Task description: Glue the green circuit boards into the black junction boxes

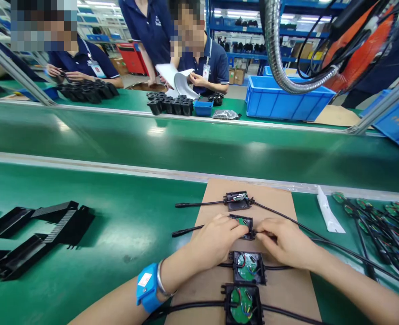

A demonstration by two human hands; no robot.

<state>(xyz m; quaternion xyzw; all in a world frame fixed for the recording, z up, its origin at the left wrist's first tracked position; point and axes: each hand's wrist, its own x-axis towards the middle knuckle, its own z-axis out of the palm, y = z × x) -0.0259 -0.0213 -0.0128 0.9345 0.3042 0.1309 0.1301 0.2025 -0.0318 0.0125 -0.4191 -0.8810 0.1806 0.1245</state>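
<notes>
My left hand (216,239) and my right hand (287,243) meet over a small black junction box (245,222) with a green circuit board, lying on a brown cardboard sheet (213,198). Both hands pinch the box at its sides, where black cables leave it. A second box (238,200) lies just beyond it. Two open boxes with green boards (248,266) (243,304) lie nearer to me. A blue wrist strap (147,286) sits on my left wrist.
Black plastic trays (40,234) lie at the left on the green bench. A pile of cabled boards (382,230) and a white bag (327,212) lie at the right. Beyond the conveyor belt (185,140), people in blue shirts handle black parts beside blue bins (283,97).
</notes>
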